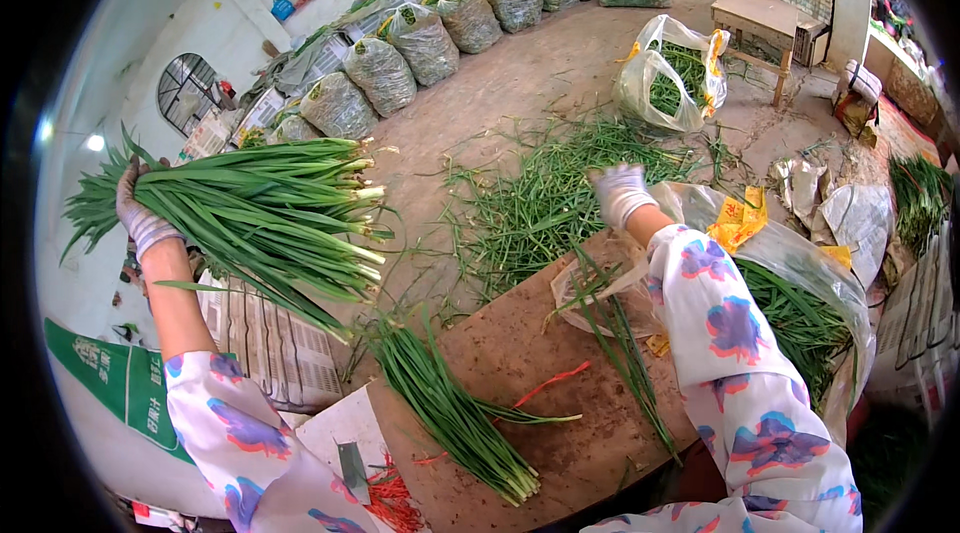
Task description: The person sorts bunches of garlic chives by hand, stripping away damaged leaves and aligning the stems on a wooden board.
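Note:
My left hand (140, 203), in a pale glove, is closed around a large bunch of green chives (265, 203). The bunch is held up at the left, its pale cut ends toward the right and its leaf tips toward the left. My right hand (622, 195), also gloved, is stretched out over a heap of loose green leaves (540, 203) on the floor. Its fingers look apart and slightly blurred, with nothing visible in them. A smaller bunch of chives (455, 408) lies on the brown work board (590, 413). Several loose stalks (630, 363) lie near the board's right side.
Red ties (392, 498) lie at the board's near left corner. An open plastic bag of chives (790, 323) stands at the right, a white bag (672, 73) beyond the heap. Full sacks (380, 73) line the left wall. A wooden bench (765, 13) stands far right. People are in the background.

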Action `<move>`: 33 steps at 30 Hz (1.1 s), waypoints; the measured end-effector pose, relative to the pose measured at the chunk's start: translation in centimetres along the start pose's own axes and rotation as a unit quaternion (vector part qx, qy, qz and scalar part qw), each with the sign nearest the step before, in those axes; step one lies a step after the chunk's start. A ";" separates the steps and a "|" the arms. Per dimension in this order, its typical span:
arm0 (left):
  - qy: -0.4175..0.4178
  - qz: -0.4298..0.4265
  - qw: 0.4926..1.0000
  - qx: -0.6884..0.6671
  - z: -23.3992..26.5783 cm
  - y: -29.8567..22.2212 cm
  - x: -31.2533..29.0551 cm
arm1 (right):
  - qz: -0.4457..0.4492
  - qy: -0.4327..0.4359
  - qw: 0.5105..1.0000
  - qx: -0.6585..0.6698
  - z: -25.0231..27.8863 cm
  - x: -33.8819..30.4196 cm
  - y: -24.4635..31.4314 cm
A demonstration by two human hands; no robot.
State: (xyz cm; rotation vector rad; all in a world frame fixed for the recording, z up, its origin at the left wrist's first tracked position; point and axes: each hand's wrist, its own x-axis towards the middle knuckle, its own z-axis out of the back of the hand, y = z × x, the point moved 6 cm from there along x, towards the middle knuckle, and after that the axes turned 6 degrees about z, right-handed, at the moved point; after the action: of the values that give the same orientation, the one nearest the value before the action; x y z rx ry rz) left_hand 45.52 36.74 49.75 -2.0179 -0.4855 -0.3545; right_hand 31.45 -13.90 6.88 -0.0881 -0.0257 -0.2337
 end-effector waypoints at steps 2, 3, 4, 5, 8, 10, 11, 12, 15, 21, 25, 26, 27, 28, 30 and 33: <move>0.001 0.013 1.000 -0.014 -2.0 1.6 -1.4 | 0.216 -0.075 0.927 0.298 3.8 -0.4 5.2; 0.006 0.013 1.000 0.000 -2.1 1.7 -2.0 | 0.301 -0.038 0.805 0.509 5.7 -1.2 10.1; 0.005 0.014 1.000 -0.004 -2.4 1.9 -1.6 | 0.327 -0.031 0.767 0.552 7.9 -2.7 13.3; 0.007 0.020 1.000 -0.012 -3.1 3.1 -0.7 | 0.346 -0.048 0.761 0.547 9.6 -3.9 15.7; 0.005 0.033 0.999 -0.007 -4.5 4.3 -0.7 | 0.303 -0.045 0.596 0.742 11.8 -5.8 23.5; 0.022 0.061 0.998 0.003 -5.4 5.4 -0.6 | 0.182 0.003 0.570 0.801 9.5 -4.2 26.0; 0.029 0.041 0.998 0.026 -6.1 5.3 -0.3 | 0.144 0.009 0.567 0.811 7.7 -3.7 26.2; 0.038 0.015 0.998 0.046 -7.3 4.5 0.2 | 0.110 0.013 0.563 0.819 6.4 -3.4 25.2; -0.017 -0.009 0.996 0.090 -6.5 1.6 0.3 | 0.282 -0.155 0.771 0.550 9.1 -6.6 21.3; -0.055 -0.061 0.991 0.105 -4.2 -1.6 1.5 | 0.085 -0.078 0.988 0.103 0.0 0.2 4.5; -0.045 -0.054 0.994 0.079 -3.6 -3.0 3.1 | 0.037 -0.040 0.998 -0.031 2.9 -0.7 0.2; -0.047 -0.038 0.995 0.080 -3.3 -2.7 3.5 | 0.075 -0.093 0.992 0.037 4.2 -0.6 1.6; -0.055 -0.027 0.993 0.097 -2.1 -3.1 4.1 | 0.162 -0.008 0.943 0.290 5.7 -0.7 6.0; -0.056 -0.017 0.993 0.098 -2.2 -3.4 4.6 | 0.270 -0.092 0.798 0.531 5.7 -1.2 9.5; -0.079 -0.021 0.990 0.115 -1.5 -4.1 4.3 | 0.355 -0.104 0.667 0.647 11.7 -6.5 17.0; -0.071 -0.004 0.986 0.150 -4.7 -1.9 2.5 | 0.286 -0.167 0.592 0.734 16.0 -7.6 20.8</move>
State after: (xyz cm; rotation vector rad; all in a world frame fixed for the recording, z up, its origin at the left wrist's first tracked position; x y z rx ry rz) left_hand 46.60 33.87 54.56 -1.7534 -0.5990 -0.1332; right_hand 28.65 9.39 20.76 1.5426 -0.5595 0.5263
